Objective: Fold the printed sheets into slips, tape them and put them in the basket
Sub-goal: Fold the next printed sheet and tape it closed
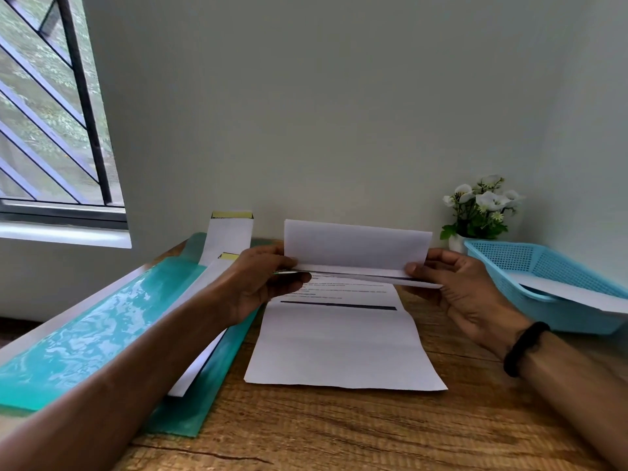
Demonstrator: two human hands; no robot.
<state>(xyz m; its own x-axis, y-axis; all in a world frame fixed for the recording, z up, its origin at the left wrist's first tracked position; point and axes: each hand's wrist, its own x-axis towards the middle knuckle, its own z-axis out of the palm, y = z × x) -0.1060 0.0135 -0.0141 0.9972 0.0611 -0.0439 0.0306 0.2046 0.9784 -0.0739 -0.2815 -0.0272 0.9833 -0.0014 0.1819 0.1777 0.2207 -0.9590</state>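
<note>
The wooden counter (339,430) carried a green folder (85,334) at left and a blue basket (550,283) at right. Between them lay the printed sheet (339,348), its far part folded upright, pinched by left hand (265,283) and right hand (458,287) fingers.

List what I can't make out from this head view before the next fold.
- Printed text on the sheet: blurred, partly covered by the raised flap.
- Basket: cut off by the right edge; its contents only partly show.
- Left hand fingertips: behind the paper.
- Tape: none visible.
</note>
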